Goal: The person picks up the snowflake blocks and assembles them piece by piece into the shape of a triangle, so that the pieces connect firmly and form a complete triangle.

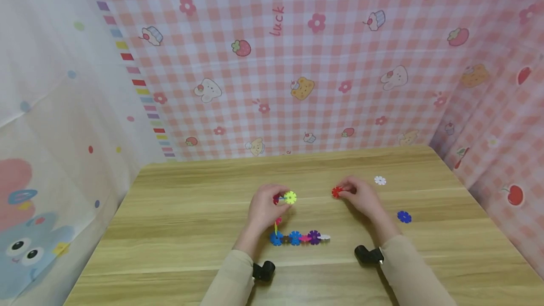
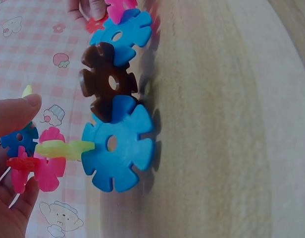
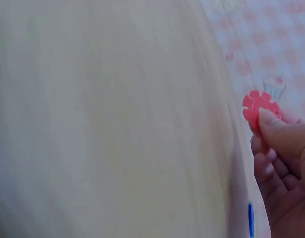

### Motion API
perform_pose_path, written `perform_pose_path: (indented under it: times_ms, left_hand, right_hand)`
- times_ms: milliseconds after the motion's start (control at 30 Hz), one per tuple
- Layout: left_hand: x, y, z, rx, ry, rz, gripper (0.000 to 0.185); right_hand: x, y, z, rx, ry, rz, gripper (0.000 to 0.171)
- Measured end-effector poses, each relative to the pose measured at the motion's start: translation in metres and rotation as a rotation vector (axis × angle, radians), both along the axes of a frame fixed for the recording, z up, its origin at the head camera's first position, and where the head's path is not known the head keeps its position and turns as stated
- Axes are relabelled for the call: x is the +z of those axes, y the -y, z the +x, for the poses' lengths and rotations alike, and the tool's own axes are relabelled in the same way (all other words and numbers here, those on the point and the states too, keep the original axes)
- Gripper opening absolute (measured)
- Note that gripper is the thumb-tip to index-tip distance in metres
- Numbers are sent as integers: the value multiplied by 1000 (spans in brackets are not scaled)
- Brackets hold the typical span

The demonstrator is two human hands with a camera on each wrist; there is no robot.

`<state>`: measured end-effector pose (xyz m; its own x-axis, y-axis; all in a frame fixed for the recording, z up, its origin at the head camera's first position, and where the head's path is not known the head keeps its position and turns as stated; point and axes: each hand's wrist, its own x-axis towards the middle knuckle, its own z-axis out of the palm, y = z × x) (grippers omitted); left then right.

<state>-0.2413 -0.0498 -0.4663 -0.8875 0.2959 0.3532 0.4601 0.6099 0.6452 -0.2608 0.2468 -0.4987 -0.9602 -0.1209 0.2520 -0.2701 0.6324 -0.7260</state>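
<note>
Left grip (image 1: 265, 207): pinches a small cluster of snowflake discs (image 1: 285, 198), yellow-green one outermost, blue, pink and red behind it in the left wrist view; held just above the worktop (image 1: 187, 230).
Built chain (image 1: 299, 238): lies flat just below and right of the left grip; blue, brown, blue, pink, purple and white discs already slotted in a row, with a short upright stub at its left end rising toward the held cluster.
Right grip (image 1: 359, 197): thumb and fingers pinch one red disc (image 1: 336, 192), raised slightly, well apart from the left grip's cluster and not yet joined to anything.
Loose pieces: white disc (image 1: 380, 180) just beyond the right grip, blue disc (image 1: 404, 216) to its right and nearer the person; both unattached.
Progress, as a judgement: chain partly made, red disc in hand, two loose discs left.
Open room: bare wood between the two grips and far left of the left grip; plenty beyond both toward the checked cloth backdrop (image 1: 323, 60).
Edges: right worktop edge near the blue disc; cloth wall close on that side.
</note>
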Motion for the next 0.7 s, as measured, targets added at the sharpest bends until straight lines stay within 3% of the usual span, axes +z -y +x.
perform_pose_path:
  times_ms: [300, 700]
  left_hand:
    - [-2, 1, 0, 0, -5, 8, 32]
    - [-3, -2, -1, 6, 5, 13, 32]
  right_hand:
    - [12, 52, 11, 37, 172, -168, 6]
    - [18, 86, 19, 4, 179, -237, 6]
